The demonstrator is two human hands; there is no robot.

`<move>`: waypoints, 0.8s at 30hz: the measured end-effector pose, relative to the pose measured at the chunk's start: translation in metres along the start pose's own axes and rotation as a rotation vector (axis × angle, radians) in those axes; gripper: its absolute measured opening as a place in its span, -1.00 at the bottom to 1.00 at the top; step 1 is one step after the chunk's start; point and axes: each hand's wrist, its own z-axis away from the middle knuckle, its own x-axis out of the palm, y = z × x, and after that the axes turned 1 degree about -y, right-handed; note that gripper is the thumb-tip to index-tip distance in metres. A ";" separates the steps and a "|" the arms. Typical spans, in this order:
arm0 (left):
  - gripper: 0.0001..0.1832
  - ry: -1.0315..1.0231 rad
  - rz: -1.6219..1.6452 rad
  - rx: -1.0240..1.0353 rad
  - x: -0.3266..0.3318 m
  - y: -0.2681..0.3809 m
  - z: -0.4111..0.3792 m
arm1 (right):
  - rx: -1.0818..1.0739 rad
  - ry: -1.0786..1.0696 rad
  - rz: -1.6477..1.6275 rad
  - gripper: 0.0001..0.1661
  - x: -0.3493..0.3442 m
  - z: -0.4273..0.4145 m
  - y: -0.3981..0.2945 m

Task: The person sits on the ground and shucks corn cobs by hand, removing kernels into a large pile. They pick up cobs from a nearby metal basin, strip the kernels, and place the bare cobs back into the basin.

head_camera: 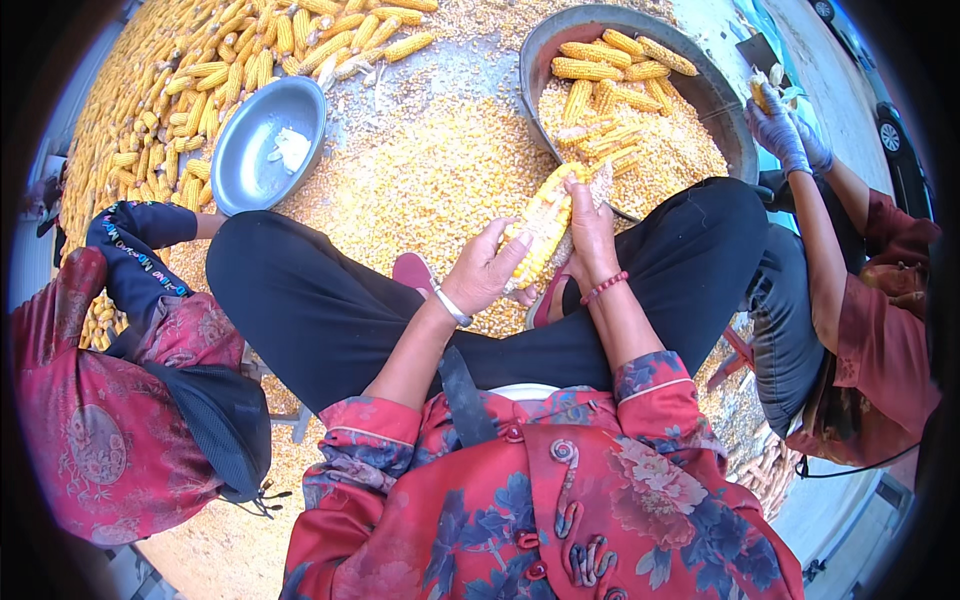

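Note:
Between my knees I hold a partly shelled ear of dried corn (546,217), tilted with its upper end to the right. My left hand (484,266), with a silver bangle at the wrist, grips the lower end, thumb on the kernels. Around the upper end is my right hand (590,225), wearing a red bead bracelet. Pale bare cob shows along part of the ear. Loose corn kernels (420,172) cover the ground beneath. Just past my right hand stands a large metal basin (531,90) with kernels and several ears inside.
A blue-grey bowl (247,150) holding something white sits at the front left. Behind it rises a big heap of corn ears (202,97). A person (127,420) sits close on my left; another, with gloved hands (780,139) holding an ear, sits on my right.

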 end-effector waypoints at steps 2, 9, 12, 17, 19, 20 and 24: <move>-0.57 -0.011 -0.065 0.000 -0.002 -0.001 -0.001 | -0.007 0.004 0.015 -0.65 -0.002 -0.001 0.001; -0.51 0.071 0.016 -0.028 -0.001 -0.004 -0.005 | -0.086 0.019 0.051 -0.63 -0.003 -0.006 0.005; -0.51 0.163 -0.142 -0.036 0.002 -0.007 -0.005 | -0.114 0.027 0.109 -0.62 -0.003 -0.005 0.006; -0.57 0.209 -0.219 0.048 0.000 -0.007 -0.007 | -0.090 0.040 0.130 -0.65 0.001 0.002 -0.002; -0.61 0.250 -0.200 0.137 -0.002 -0.016 -0.011 | -0.122 0.043 0.111 -0.66 0.001 -0.002 0.002; -0.62 0.267 -0.194 0.167 -0.003 -0.019 -0.012 | -0.138 0.044 0.101 -0.66 0.001 -0.003 0.004; -0.58 0.160 -0.059 0.042 -0.005 -0.013 -0.009 | -0.153 0.055 0.095 -0.68 -0.001 -0.005 0.004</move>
